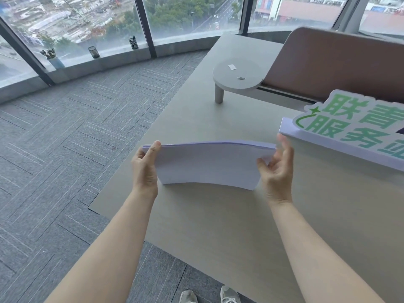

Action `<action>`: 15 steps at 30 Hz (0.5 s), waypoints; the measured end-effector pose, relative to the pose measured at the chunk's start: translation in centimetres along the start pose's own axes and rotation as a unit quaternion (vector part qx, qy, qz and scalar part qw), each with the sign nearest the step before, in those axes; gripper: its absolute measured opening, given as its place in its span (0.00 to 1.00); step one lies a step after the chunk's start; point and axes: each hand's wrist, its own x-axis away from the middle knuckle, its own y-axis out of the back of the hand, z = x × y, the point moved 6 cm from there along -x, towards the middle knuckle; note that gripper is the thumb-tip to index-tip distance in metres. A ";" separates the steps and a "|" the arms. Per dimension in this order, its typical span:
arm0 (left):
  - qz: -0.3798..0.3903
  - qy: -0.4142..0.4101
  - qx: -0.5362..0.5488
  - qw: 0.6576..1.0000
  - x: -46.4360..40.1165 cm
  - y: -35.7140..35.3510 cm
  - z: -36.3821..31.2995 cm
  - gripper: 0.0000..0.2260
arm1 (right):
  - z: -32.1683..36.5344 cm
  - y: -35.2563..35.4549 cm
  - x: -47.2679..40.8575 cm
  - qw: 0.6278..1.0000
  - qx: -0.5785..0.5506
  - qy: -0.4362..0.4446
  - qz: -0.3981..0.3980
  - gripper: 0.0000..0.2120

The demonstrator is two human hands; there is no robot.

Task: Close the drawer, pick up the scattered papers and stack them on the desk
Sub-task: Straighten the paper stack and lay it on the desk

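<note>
Evidently the bench (pixel 218 219) was the largest thing in play, a pale grey-beige slab running from the person's feet toward the window, and everything else can be placed against the sheaf of papers (pixel 207 165) near its middle. Beyond the papers, farther along the bench, a small raised shelf (pixel 238 80) stood on a round leg and carried only a scrap of white and a clip, well apart from the work. To the right of the papers, just beside their far corner, a white sign with green lettering (pixel 354 132) lay at a slant.

The papers stood on their lower long edge, which touched the bench, with the upper edge bowing upward; that posture suggested squaring, since resting a sheaf on one edge lets loose sheets settle level. The left hand (pixel 145 167) pinched the left end, fingers closed on the short side, one fingertip riding the top corner. The right hand (pixel 276 171) sat at the right end with its grip spread, thumb tucked against the face and fingers loosely fanned behind, guiding rather than clamping.

No drawer showed, so its state could not be told. No loose sheets showed on the carpet beside the bench, so the gathering looked largely done.
</note>
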 end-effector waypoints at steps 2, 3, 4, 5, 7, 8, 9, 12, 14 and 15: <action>0.027 -0.016 -0.005 0.999 -0.1 0.0 -0.1 0.10 | 0.7 -0.2 0.1 0.997 0.058 0.058 -0.003 0.33; 0.041 -0.024 -0.014 0.999 -0.1 -0.1 -0.1 0.11 | 1.0 -0.4 0.0 0.990 0.103 0.097 0.002 0.31; 0.053 -0.032 -0.022 0.998 0.1 -0.1 0.0 0.13 | 1.1 -0.5 -0.1 0.981 0.139 0.132 0.007 0.28; 0.056 -0.036 -0.028 0.997 0.2 -0.1 0.0 0.15 | 1.1 -0.4 -0.1 0.976 0.158 0.152 0.007 0.25; 0.042 -0.035 -0.024 0.998 0.4 0.1 0.1 0.14 | 1.0 -0.1 0.0 0.976 0.159 0.151 -0.003 0.21; 0.028 -0.034 -0.024 0.999 0.4 0.2 0.0 0.14 | 0.9 0.0 0.0 0.975 0.163 0.150 -0.005 0.20; 0.011 -0.036 -0.025 0.999 0.4 0.3 -0.2 0.13 | 1.0 -0.1 0.0 0.972 0.174 0.158 0.001 0.21; -0.030 -0.055 -0.042 0.997 0.4 0.2 -0.7 0.07 | 1.2 -0.4 0.1 0.965 0.186 0.183 0.023 0.22; -0.035 -0.056 -0.049 0.997 0.4 0.0 -0.9 0.06 | 0.8 -0.3 -0.1 0.975 0.168 0.142 0.012 0.26; -0.024 -0.055 -0.048 0.997 0.3 0.0 -0.9 0.08 | 0.4 -0.2 -0.2 0.982 0.154 0.110 0.004 0.28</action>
